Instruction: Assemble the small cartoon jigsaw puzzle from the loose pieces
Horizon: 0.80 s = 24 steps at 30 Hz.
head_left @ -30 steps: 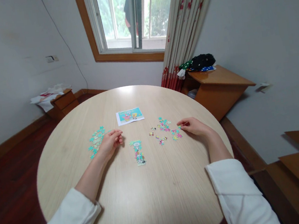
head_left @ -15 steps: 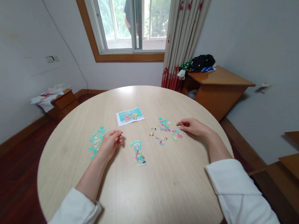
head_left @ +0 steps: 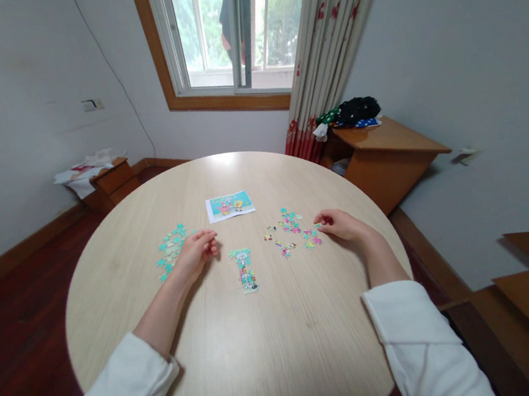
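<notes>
My left hand [head_left: 197, 252] rests on the table with its fingers loosely curled, and nothing shows in them. Beside and partly behind it lies a loose pile of pale green and turquoise jigsaw pieces [head_left: 173, 246]. To its right, a joined upright strip of jigsaw puzzle [head_left: 245, 271] shows a cartoon figure. My right hand [head_left: 334, 223] has thumb and fingers pinched at a small turquoise jigsaw piece [head_left: 317, 225] on the right. Next to its fingertips, pink, yellow and turquoise jigsaw pieces [head_left: 291, 223] are scattered.
A printed cartoon picture [head_left: 230, 206] lies behind the strip on the round wooden table [head_left: 282, 343]. Against the right wall stands a brown cabinet [head_left: 393, 143] with cloths on top. A curtain [head_left: 327, 42] hangs beside the window.
My right hand has shifted very slightly at the right-hand jigsaw pieces. My left hand and the joined strip stay in place.
</notes>
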{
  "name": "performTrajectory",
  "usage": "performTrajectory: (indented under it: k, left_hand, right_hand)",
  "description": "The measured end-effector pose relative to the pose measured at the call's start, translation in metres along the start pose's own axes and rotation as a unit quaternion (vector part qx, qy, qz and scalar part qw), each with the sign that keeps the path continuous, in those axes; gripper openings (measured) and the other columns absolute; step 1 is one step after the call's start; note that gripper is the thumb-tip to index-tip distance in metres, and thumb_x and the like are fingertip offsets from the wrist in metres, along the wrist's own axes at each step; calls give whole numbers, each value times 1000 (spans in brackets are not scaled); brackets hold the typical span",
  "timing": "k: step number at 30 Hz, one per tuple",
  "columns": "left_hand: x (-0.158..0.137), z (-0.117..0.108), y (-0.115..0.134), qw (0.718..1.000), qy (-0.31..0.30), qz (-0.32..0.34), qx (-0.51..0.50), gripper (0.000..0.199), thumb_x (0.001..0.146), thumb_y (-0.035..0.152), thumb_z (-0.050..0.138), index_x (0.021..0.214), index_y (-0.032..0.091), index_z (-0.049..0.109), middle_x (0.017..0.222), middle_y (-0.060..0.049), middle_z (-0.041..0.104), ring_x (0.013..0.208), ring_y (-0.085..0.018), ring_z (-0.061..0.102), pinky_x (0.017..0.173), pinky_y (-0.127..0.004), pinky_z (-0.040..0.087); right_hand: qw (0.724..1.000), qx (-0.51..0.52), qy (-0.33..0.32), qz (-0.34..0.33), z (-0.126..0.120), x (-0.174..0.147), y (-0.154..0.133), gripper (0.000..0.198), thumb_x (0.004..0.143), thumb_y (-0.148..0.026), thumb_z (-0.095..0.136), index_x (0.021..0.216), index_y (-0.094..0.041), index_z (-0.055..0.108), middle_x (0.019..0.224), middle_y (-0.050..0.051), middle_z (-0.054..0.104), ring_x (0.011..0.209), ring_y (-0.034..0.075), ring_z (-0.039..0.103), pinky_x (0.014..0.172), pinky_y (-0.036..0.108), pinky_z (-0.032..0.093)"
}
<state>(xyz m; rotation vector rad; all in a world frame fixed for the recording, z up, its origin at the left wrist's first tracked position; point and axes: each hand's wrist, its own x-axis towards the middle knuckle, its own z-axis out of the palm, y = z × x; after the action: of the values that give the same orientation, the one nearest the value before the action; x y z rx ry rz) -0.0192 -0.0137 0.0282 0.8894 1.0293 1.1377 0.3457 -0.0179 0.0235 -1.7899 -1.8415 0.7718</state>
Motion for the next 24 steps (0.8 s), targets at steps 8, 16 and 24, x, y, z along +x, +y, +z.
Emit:
performTrajectory:
  k: [8,16,24]
  left_hand:
    - [0,0,0,1000,3,1,5,18,58,20,69,67,11,56,50,4,52,41,-5,46,43,-18,36]
    - [2,-2,-2,1000,-5,3,2,20,58,22,69,68,11,55,51,4,52,42,-5,46,44,-18,36]
    - [0,0,-1,1000,-3,3,3,18,58,20,68,67,11,55,51,3,52,42,-5,46,43,-18,36]
  right_hand:
    - [999,-42,17,0,2,2,0,15,70,-18,58,84,-14,62,71,2,57,61,12,48,57,23,38]
    - [1000,6,31,2,2,-4,-14,12,65,-17,59,76,-14,59,63,-1,54,58,11,47,54,22,35]
    - [990,122,69,-34,16,-10,-42,15,69,-26,60,80,-15,62,57,-4,50,52,9,45,49,22,34]
